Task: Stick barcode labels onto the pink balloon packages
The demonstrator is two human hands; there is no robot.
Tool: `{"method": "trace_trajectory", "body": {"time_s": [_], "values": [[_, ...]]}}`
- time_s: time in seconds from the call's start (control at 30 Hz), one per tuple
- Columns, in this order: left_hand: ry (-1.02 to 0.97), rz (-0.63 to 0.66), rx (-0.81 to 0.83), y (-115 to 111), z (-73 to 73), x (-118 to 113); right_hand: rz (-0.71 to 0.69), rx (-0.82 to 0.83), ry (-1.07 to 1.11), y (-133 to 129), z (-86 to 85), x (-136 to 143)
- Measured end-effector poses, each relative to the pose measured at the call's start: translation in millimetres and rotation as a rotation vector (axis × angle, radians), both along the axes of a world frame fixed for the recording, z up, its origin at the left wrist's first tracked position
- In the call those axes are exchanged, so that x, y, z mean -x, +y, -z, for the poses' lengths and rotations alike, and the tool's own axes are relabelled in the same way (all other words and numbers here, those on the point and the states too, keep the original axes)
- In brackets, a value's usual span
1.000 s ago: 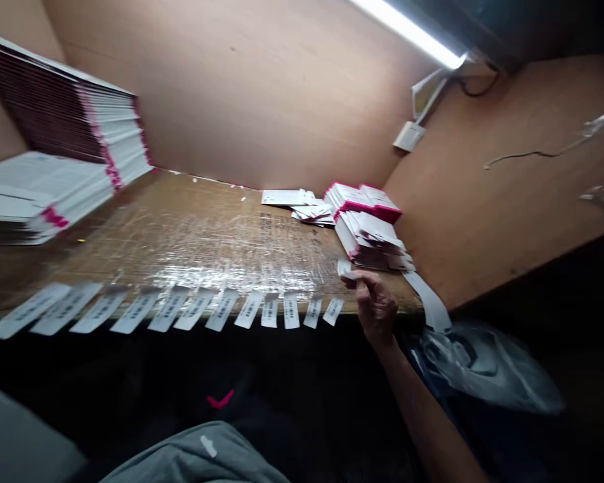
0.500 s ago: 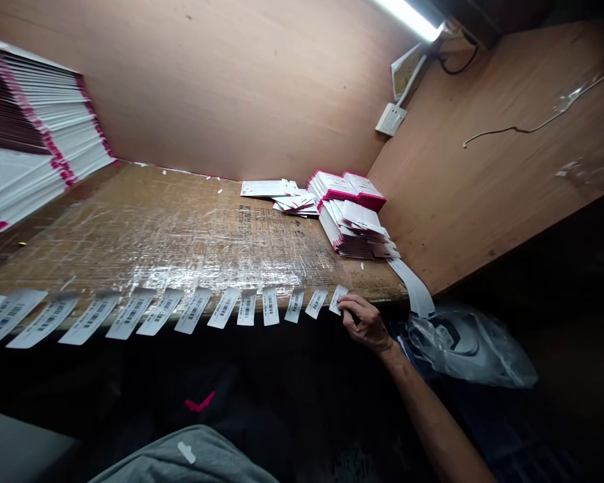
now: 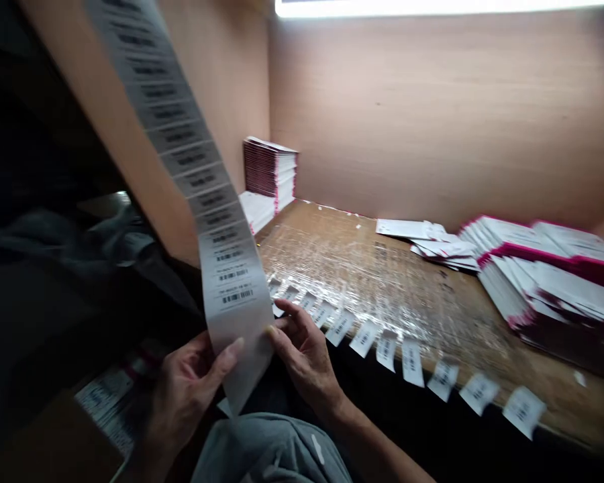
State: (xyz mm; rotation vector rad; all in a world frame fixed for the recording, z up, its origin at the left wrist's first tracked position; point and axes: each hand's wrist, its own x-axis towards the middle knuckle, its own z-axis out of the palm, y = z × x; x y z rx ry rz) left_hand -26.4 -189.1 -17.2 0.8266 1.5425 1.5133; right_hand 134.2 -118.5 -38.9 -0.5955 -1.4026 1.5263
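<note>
A long strip of barcode labels (image 3: 231, 268) hangs down from the upper left, its lower end bare backing paper. My left hand (image 3: 188, 382) pinches that strip's left edge, thumb on the front face. My right hand (image 3: 305, 352) grips the right edge near the bare part, thumb and fingers closed around it. Beside my right hand, a row of single barcode labels (image 3: 365, 337) sticks to the front edge of the table, each hanging partly over. The strip's lower tip curls down between my hands over my lap.
The worktable (image 3: 327, 248) is covered in clear tape. White cards with pink edges lie in a heap (image 3: 533, 282) at the right, with loose cards (image 3: 427, 241) beside it. Another card stack (image 3: 272, 174) stands in the far left corner. A light tube (image 3: 433, 8) hangs above.
My view has swung left. My right hand has left the label at the row's right end and now holds the label strip. My left hand and the strip have come into view.
</note>
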Motion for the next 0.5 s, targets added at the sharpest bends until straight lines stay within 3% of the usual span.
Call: {"method": "trace_trajectory", "body": {"time_s": [0.07,0.1,0.17,0.23,0.3,0.37,0.43,0.5], "values": [[-0.008,-0.044,-0.085,6.5,-7.6,0.6,0.011,-0.034,-0.044,0.2,2.2,18.4],[-0.004,-0.075,-0.115,9.5,-10.8,1.2,0.082,-0.134,-0.111,2.3,2.3,20.5],[0.016,-0.099,-0.129,13.1,-15.9,2.9,0.281,-0.471,-0.27,10.5,-3.6,18.3],[0.023,-0.073,-0.114,13.3,-19.9,4.6,0.369,-0.869,-0.413,22.4,-19.6,16.5],[0.044,-0.04,-0.094,11.2,-23.3,5.7,0.244,-1.198,-0.52,34.5,-42.7,19.4],[0.104,-0.027,-0.073,8.8,-26.4,6.1,0.014,-1.405,-0.603,43.7,-66.0,25.8],[0.176,-0.002,-0.06,7.4,-28.3,5.9,-0.148,-1.504,-0.653,48.4,-83.1,32.5],[0.209,0.036,-0.064,7.4,-29.1,5.9,-0.206,-1.503,-0.634,49.4,-90.5,37.8]]}}
